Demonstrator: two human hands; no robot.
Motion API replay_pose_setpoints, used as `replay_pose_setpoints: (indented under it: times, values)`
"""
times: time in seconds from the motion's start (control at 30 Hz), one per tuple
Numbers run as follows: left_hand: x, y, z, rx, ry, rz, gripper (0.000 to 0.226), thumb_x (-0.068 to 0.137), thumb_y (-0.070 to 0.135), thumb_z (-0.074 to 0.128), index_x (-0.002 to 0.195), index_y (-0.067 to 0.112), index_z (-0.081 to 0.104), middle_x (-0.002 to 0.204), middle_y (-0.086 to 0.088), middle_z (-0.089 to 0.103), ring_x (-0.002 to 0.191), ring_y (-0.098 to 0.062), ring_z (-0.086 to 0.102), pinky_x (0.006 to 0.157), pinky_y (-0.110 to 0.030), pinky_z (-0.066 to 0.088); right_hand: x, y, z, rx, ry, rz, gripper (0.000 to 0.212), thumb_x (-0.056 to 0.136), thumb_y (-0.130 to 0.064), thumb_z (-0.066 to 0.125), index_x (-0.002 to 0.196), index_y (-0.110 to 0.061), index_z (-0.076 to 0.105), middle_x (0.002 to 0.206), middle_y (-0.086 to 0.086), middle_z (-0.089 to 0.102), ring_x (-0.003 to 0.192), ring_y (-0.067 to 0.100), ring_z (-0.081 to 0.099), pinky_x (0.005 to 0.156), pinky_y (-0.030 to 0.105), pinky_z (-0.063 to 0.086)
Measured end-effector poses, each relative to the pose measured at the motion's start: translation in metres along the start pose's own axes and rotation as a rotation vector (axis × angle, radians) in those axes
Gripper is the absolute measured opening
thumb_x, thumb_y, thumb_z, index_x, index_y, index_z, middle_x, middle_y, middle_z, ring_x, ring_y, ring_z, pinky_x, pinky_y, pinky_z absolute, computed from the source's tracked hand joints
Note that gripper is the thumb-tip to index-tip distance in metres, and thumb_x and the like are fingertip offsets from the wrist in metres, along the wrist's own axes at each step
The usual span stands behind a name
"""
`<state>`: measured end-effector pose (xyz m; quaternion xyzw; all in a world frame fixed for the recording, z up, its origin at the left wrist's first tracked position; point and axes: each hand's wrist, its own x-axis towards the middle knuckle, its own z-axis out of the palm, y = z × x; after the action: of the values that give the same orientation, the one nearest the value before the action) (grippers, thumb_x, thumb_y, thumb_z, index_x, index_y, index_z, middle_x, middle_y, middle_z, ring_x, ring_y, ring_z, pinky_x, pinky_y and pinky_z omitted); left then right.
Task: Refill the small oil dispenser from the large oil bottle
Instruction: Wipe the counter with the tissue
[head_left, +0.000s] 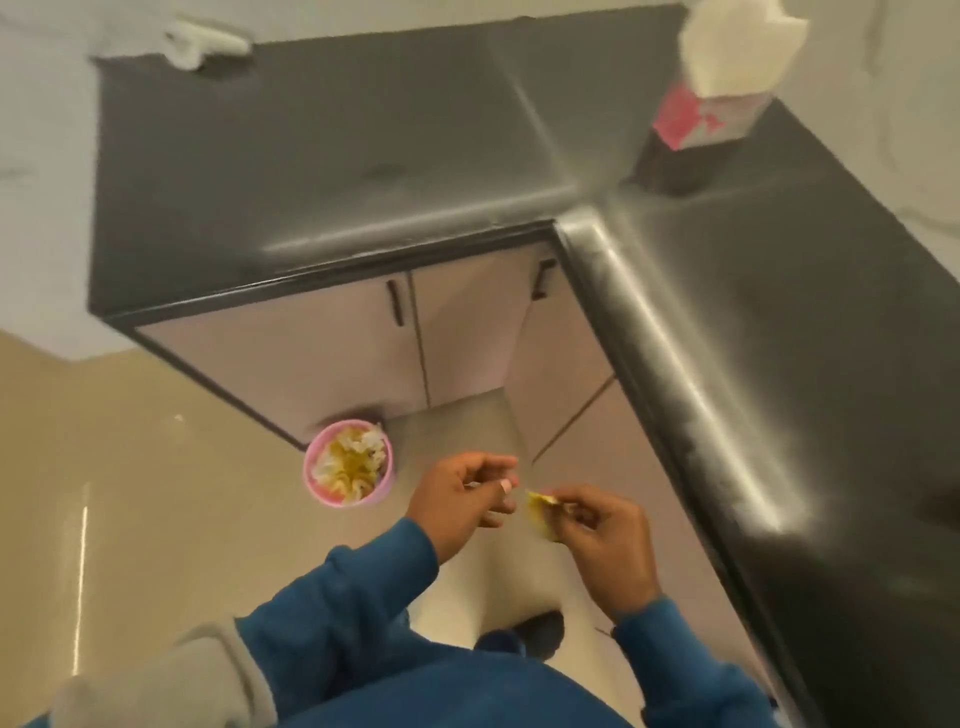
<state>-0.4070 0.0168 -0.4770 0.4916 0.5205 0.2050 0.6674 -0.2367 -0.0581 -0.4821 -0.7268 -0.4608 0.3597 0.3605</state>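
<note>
- Our right hand pinched a small yellow scrap between thumb and fingertips, held out over the floor in front of us
- Our left hand sat just beside it, fingers curled, seemingly nipping something pale and small, too blurred to name
- We judged this a clearing-up step, likely a seal or wrapper bit heading for the pink bin at the corner of the cabinet
- To do it well, we'd have kept the pinch firm, carried the scrap right over the bin's mouth, then let go low so it couldn't flutter off
- Neither the oil dispenser nor the large bottle was in view, so we couldn't say where they stood
- The tissue box near the far edge of the counter was smeared by motion, and the counter's right end was cut off
</note>
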Motion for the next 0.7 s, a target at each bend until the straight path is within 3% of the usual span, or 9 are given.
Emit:
replay_pose_setpoints:
  times: [0.07, 0.17, 0.27, 0.37, 0.43, 0.53, 0.7]
  values:
    - [-0.002, 0.002, -0.030, -0.200, 0.081, -0.106, 0.019, 0.098, 0.005, 0.059, 0.110, 0.015, 0.069, 0.103, -0.018, 0.070, 0.075, -0.021, 0.071, 0.064, -0.027, 0.060, 0.019, -0.036, 0.039, 0.296, -0.077, 0.155, 0.018, 0.084, 0.003, 0.073, 0.087, -0.015, 0.076, 0.082, 0.007, 0.075, 0.076, 0.021, 0.071, 0.067, 0.031, 0.058]
    - [-0.006, -0.003, -0.081, -0.449, 0.183, -0.210, 0.013, 0.097, 0.009, 0.061, 0.107, 0.010, 0.070, 0.091, -0.016, 0.073, 0.067, -0.022, 0.072, 0.059, -0.026, 0.059, 0.046, -0.076, 0.096, 0.512, -0.150, 0.299, 0.011, 0.083, 0.005, 0.071, 0.092, -0.002, 0.072, 0.089, 0.019, 0.074, 0.079, 0.029, 0.071, 0.071, 0.039, 0.061]
    - [-0.008, -0.009, -0.123, -0.621, 0.250, -0.275, 0.014, 0.096, 0.016, 0.064, 0.106, 0.007, 0.068, 0.088, -0.019, 0.074, 0.071, -0.028, 0.073, 0.061, -0.029, 0.062, 0.064, -0.099, 0.138, 0.461, -0.226, 0.311, 0.009, 0.084, 0.005, 0.070, 0.090, -0.001, 0.072, 0.090, 0.021, 0.074, 0.083, 0.035, 0.071, 0.075, 0.044, 0.061]
    - [-0.008, -0.017, -0.163, -0.756, 0.351, -0.282, 0.021, 0.092, 0.019, 0.070, 0.107, 0.004, 0.070, 0.090, -0.023, 0.074, 0.074, -0.030, 0.074, 0.068, -0.033, 0.064, 0.074, -0.119, 0.177, 0.313, -0.277, 0.259, 0.016, 0.084, 0.011, 0.066, 0.080, -0.003, 0.074, 0.082, 0.017, 0.073, 0.075, 0.030, 0.071, 0.068, 0.034, 0.061]
    - [-0.007, -0.023, -0.184, -0.727, 0.402, -0.265, 0.021, 0.087, 0.012, 0.074, 0.106, 0.001, 0.072, 0.093, -0.021, 0.075, 0.077, -0.029, 0.075, 0.070, -0.032, 0.063, 0.079, -0.127, 0.200, 0.231, -0.315, 0.212, 0.020, 0.081, 0.013, 0.068, 0.076, -0.005, 0.074, 0.082, 0.016, 0.072, 0.077, 0.028, 0.071, 0.070, 0.034, 0.061]
    - [-0.004, -0.034, -0.211, -0.601, 0.431, -0.236, 0.022, 0.081, -0.003, 0.076, 0.102, -0.002, 0.074, 0.086, -0.006, 0.073, 0.070, -0.013, 0.073, 0.066, -0.023, 0.060, 0.085, -0.129, 0.229, 0.082, -0.374, 0.130, 0.019, 0.080, 0.005, 0.073, 0.076, -0.012, 0.078, 0.088, 0.011, 0.072, 0.086, 0.027, 0.070, 0.078, 0.038, 0.061]
    - [0.010, -0.050, -0.240, -0.481, 0.516, -0.230, 0.022, 0.077, -0.009, 0.077, 0.098, -0.004, 0.072, 0.081, -0.001, 0.070, 0.063, -0.004, 0.068, 0.056, -0.012, 0.052, 0.093, -0.139, 0.258, -0.016, -0.369, 0.137, 0.013, 0.081, -0.001, 0.077, 0.085, -0.013, 0.075, 0.085, 0.005, 0.073, 0.082, 0.019, 0.072, 0.074, 0.026, 0.060]
